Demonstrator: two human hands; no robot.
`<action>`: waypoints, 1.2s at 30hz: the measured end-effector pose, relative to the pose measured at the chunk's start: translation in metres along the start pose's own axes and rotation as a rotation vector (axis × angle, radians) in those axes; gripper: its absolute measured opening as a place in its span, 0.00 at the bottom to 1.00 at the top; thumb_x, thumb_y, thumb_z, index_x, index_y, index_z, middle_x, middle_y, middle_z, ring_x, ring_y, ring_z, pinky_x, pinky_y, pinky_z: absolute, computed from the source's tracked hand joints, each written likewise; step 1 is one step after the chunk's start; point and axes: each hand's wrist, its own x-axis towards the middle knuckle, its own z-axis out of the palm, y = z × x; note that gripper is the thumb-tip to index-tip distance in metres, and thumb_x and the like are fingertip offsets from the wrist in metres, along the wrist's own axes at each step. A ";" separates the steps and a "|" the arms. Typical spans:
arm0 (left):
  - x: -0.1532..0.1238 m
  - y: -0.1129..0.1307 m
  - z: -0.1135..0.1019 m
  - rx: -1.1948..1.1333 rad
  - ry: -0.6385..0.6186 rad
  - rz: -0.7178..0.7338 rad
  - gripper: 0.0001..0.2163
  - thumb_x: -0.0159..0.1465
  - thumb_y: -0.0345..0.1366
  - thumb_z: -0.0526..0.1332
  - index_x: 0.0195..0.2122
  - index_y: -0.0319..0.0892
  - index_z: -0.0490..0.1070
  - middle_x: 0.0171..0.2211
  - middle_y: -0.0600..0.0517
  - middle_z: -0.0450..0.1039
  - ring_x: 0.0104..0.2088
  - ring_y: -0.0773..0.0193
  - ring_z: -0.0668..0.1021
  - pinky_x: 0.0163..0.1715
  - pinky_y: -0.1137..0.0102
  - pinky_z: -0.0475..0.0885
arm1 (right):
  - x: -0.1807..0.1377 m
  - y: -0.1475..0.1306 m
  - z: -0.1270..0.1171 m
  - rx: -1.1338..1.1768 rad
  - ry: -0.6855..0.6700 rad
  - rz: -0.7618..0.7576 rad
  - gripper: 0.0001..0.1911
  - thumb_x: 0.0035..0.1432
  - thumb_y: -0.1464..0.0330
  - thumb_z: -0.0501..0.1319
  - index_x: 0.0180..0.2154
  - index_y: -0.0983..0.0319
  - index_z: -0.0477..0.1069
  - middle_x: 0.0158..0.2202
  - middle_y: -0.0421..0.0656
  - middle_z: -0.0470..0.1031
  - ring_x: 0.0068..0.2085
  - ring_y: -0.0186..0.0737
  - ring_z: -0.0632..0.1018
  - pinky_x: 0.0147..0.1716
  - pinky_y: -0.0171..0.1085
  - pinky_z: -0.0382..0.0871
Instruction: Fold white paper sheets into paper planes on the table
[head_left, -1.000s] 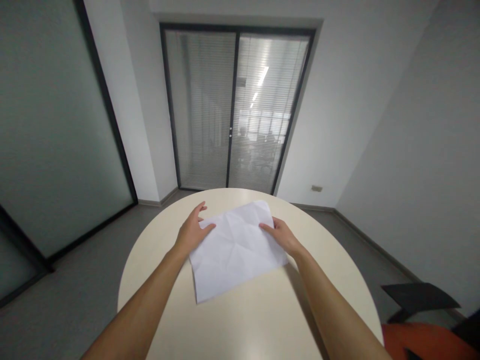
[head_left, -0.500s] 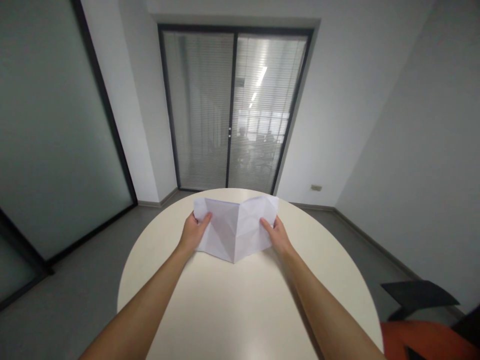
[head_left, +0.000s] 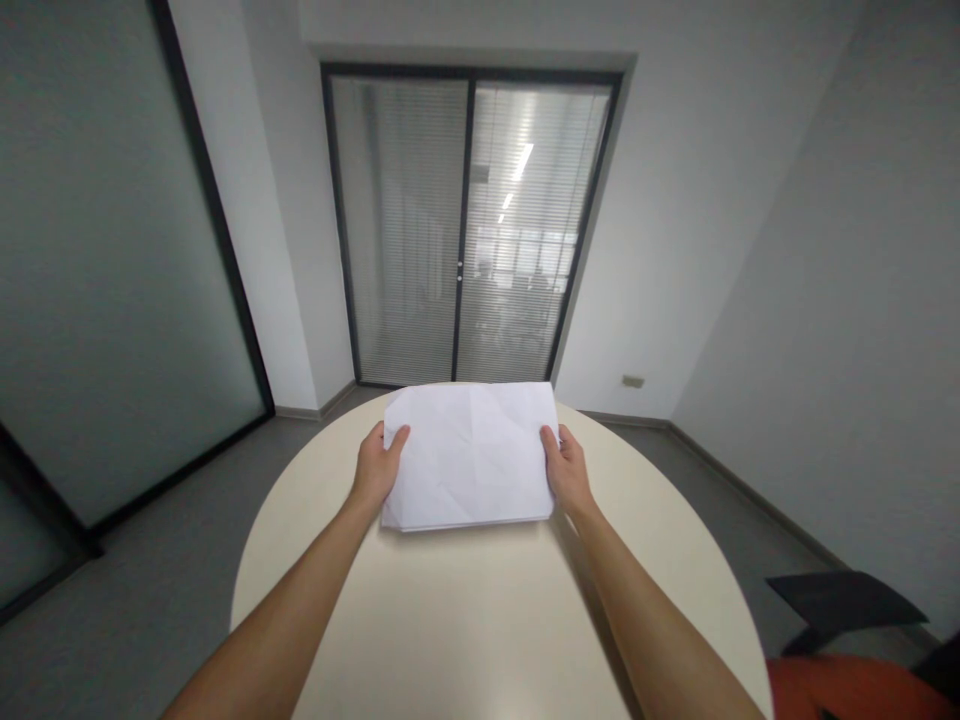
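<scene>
Forearms stretched forward, left hand (head_left: 377, 468) and right hand (head_left: 568, 472) pinching, thumbs on top, fingers seemingly beneath

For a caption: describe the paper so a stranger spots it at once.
Find the round cream table before the glass door. On its far half, left hand and right hand grip the paper. It is a creased white sheet, the table's only object.

paper sheet (head_left: 472, 455): 1. my hands: 2, left hand (head_left: 375, 470), right hand (head_left: 568, 472). round table (head_left: 480, 620): 1. door panels (head_left: 401, 225) with blinds: 2. frosted glass wall (head_left: 97, 250): 1. chair (head_left: 847, 640): 1. wall socket (head_left: 633, 380): 1.
</scene>
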 end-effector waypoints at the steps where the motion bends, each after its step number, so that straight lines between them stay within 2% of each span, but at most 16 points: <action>1: -0.001 0.002 -0.001 0.025 0.010 0.021 0.16 0.62 0.48 0.60 0.40 0.40 0.73 0.39 0.46 0.80 0.41 0.53 0.80 0.41 0.64 0.73 | 0.001 0.001 -0.001 -0.026 -0.005 -0.018 0.20 0.62 0.49 0.58 0.38 0.60 0.71 0.34 0.43 0.77 0.33 0.42 0.74 0.31 0.37 0.68; 5: -0.006 0.007 -0.003 0.137 0.021 0.070 0.13 0.64 0.48 0.59 0.37 0.43 0.70 0.35 0.49 0.78 0.37 0.56 0.79 0.38 0.66 0.71 | 0.005 0.008 -0.006 -0.157 -0.021 -0.064 0.22 0.62 0.49 0.58 0.38 0.62 0.72 0.33 0.43 0.76 0.31 0.40 0.72 0.29 0.36 0.65; 11: -0.004 0.001 0.000 0.130 -0.070 0.041 0.12 0.64 0.47 0.58 0.37 0.42 0.70 0.35 0.48 0.77 0.36 0.55 0.78 0.39 0.64 0.71 | 0.006 0.008 -0.009 -0.151 -0.094 0.043 0.24 0.59 0.47 0.59 0.39 0.62 0.72 0.34 0.45 0.78 0.30 0.41 0.74 0.27 0.37 0.66; 15: 0.000 -0.008 -0.003 0.158 -0.034 0.004 0.10 0.63 0.44 0.59 0.35 0.43 0.70 0.33 0.48 0.77 0.36 0.54 0.78 0.40 0.64 0.71 | 0.000 0.008 -0.012 -0.073 -0.248 0.227 0.25 0.56 0.47 0.63 0.45 0.60 0.70 0.34 0.45 0.79 0.31 0.43 0.77 0.27 0.38 0.69; 18: 0.001 -0.018 -0.005 0.195 -0.014 -0.027 0.09 0.63 0.43 0.60 0.35 0.43 0.70 0.33 0.48 0.77 0.36 0.53 0.78 0.40 0.63 0.71 | -0.005 0.019 -0.016 -0.104 -0.387 0.311 0.24 0.55 0.46 0.62 0.39 0.60 0.70 0.27 0.41 0.76 0.26 0.39 0.74 0.23 0.35 0.65; 20: 0.001 -0.025 -0.006 0.221 -0.026 -0.042 0.08 0.63 0.42 0.60 0.35 0.43 0.70 0.33 0.47 0.77 0.36 0.52 0.78 0.41 0.62 0.71 | -0.007 0.027 -0.018 -0.198 -0.399 0.297 0.23 0.57 0.46 0.59 0.35 0.60 0.68 0.23 0.38 0.72 0.23 0.37 0.71 0.21 0.34 0.60; 26: 0.006 -0.023 -0.007 0.247 -0.039 -0.038 0.08 0.62 0.42 0.61 0.36 0.43 0.72 0.34 0.46 0.77 0.39 0.50 0.79 0.44 0.61 0.71 | -0.005 0.031 -0.014 -0.481 -0.372 0.067 0.17 0.63 0.51 0.54 0.40 0.58 0.66 0.21 0.35 0.69 0.24 0.37 0.69 0.23 0.34 0.56; 30: 0.011 -0.024 -0.010 0.186 -0.061 -0.048 0.11 0.61 0.43 0.60 0.37 0.40 0.72 0.37 0.44 0.79 0.39 0.52 0.79 0.44 0.61 0.72 | -0.005 0.032 -0.014 -0.405 -0.358 0.080 0.18 0.62 0.50 0.54 0.39 0.58 0.65 0.21 0.34 0.68 0.22 0.35 0.66 0.21 0.32 0.54; 33: 0.015 -0.035 -0.008 0.096 -0.086 -0.155 0.13 0.59 0.44 0.62 0.39 0.39 0.74 0.39 0.43 0.80 0.39 0.52 0.80 0.43 0.62 0.73 | -0.007 0.041 -0.018 -0.269 -0.397 0.103 0.20 0.60 0.49 0.57 0.40 0.58 0.64 0.20 0.31 0.65 0.21 0.34 0.65 0.19 0.31 0.54; 36: 0.027 -0.049 -0.002 0.068 -0.048 -0.239 0.13 0.59 0.42 0.63 0.40 0.38 0.74 0.41 0.42 0.80 0.41 0.52 0.81 0.44 0.62 0.74 | -0.008 0.049 -0.023 -0.175 -0.409 0.152 0.20 0.60 0.49 0.56 0.43 0.58 0.64 0.21 0.31 0.66 0.20 0.34 0.68 0.20 0.32 0.58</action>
